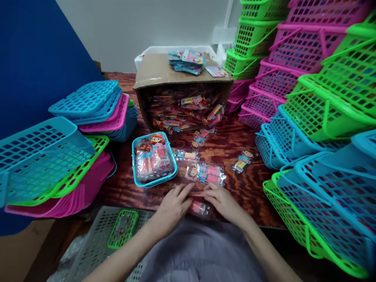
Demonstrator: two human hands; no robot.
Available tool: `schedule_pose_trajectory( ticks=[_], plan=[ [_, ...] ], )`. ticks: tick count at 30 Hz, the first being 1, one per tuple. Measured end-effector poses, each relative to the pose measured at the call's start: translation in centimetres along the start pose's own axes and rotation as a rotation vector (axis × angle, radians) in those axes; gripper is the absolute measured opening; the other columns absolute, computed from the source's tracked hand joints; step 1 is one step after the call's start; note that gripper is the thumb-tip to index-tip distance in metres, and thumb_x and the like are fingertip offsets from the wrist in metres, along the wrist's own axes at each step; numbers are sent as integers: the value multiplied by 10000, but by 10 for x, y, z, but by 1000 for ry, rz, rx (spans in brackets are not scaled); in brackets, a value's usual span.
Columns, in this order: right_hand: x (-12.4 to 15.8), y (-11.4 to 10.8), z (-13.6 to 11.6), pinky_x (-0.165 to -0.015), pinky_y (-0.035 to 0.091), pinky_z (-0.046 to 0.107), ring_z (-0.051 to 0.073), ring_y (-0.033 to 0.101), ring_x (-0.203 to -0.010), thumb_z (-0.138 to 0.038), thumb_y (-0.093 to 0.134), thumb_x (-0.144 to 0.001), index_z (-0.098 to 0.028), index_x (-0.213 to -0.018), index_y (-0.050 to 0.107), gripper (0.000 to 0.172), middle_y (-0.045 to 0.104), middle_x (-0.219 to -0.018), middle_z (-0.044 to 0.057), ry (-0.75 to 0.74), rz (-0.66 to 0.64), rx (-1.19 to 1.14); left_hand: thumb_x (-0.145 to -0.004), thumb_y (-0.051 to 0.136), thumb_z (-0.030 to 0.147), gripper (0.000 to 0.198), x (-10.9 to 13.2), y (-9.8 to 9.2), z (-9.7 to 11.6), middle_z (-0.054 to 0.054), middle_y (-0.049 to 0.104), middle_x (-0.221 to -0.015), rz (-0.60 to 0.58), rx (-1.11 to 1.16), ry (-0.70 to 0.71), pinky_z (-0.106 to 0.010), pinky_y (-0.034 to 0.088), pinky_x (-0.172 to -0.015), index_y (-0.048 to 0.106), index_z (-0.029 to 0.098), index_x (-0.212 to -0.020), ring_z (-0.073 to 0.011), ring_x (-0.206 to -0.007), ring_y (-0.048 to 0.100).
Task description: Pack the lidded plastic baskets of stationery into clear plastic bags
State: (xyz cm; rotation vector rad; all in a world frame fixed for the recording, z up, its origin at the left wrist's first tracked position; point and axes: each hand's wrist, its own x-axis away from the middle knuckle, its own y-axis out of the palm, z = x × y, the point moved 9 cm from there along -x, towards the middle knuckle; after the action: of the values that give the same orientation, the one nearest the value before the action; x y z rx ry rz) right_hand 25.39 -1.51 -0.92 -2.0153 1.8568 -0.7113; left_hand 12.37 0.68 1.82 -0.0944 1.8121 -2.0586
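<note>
Two heaps of baskets [85,100] stand left of the filled basket [158,180], which sits on the worktop [243,188] with clear packs inside. Behind it and to its right opens a carton [158,74] full of packs, with cards [186,62] on top.

In front and to the right of the filled basket, the left hand [174,201] has its fingers bent down onto one end of a slim pink pack [197,195]. The pack lies sideways between the two hands, neither clearly nearer. The right hand [221,199] seems to pinch the other end. Another pack [200,207] lies just on the body side, and a flat pack [207,173] just beyond the fingers, its long axis also sideways. It shows a cartoon face and a blue label, whose lettering I can't read for certain. Farther right of the filled basket tower more baskets [323,102].
</note>
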Motion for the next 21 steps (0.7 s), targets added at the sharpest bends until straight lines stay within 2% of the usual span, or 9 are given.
schedule_pose_trajectory(
  ticks=[3,6,8,10,13,15,16,18,21],
  plan=[
    [4,2,-3,-857,441,321,223,575,-994,-205,440,-977,-190,-902,752,321,633,-981,91,45,5,247,-986,477,234,190,-1,-5,8,-83,506,-1387,80,-48,93,-561,217,-1177,651,160,-1001,-301,-1392,313],
    [4,7,-5,-841,450,311,215,588,-994,-181,401,-988,-209,-921,746,352,647,-991,83,40,-29,355,-968,526,243,162,-5,-7,7,-54,633,-1037,113,-95,108,-593,95,-1203,643,172,-881,-263,-1271,459],
    [4,6,-4,-840,458,309,212,599,-993,-154,396,-977,-202,-896,743,360,655,-984,81,46,-53,378,-950,561,238,155,-7,-6,4,-2,589,-817,81,-101,93,-559,131,-1206,616,184,-815,-190,-991,569],
    [6,3,-2,-879,463,316,210,605,-1018,-120,388,-955,-194,-906,744,367,661,-994,85,57,-79,351,-933,592,247,131,-8,-6,3,22,555,-775,24,-73,84,-499,222,-1185,591,192,-813,-146,-816,543],
    [14,-1,-1,-1060,392,354,208,509,-1258,-184,392,-966,-245,-1290,622,402,598,-1308,89,65,-120,199,-927,600,266,93,-7,-5,0,3,582,-898,-81,15,34,-380,419,-1005,563,200,-874,-161,-867,534],
    [18,2,-2,-1146,306,386,218,374,-1395,-294,503,-943,-299,-1484,396,552,433,-1513,64,68,-138,128,-932,589,264,78,-7,-3,-3,-12,595,-1011,-134,55,-7,-334,456,-858,550,202,-903,-176,-894,532],
    [19,4,-3,-1155,294,402,237,349,-1411,-322,588,-896,-310,-1502,357,648,402,-1537,60,60,-130,138,-934,585,259,72,-7,-1,-4,-16,596,-1045,-144,62,-12,-325,454,-814,548,203,-908,-179,-887,530],
    [17,9,-9,-1119,339,418,269,437,-1334,-279,693,-804,-306,-1414,485,645,512,-1435,68,8,-62,234,-936,582,255,76,-7,1,-4,-15,600,-1022,-112,55,17,-331,444,-813,551,202,-891,-176,-855,523],
    [11,17,-21,-1001,419,372,231,585,-1085,-171,635,-810,-286,-1119,667,330,660,-1115,40,-101,50,390,-910,630,324,161,-5,3,-4,-1,582,-883,6,21,45,-428,388,-985,561,199,-837,-175,-837,521]
  ],
)
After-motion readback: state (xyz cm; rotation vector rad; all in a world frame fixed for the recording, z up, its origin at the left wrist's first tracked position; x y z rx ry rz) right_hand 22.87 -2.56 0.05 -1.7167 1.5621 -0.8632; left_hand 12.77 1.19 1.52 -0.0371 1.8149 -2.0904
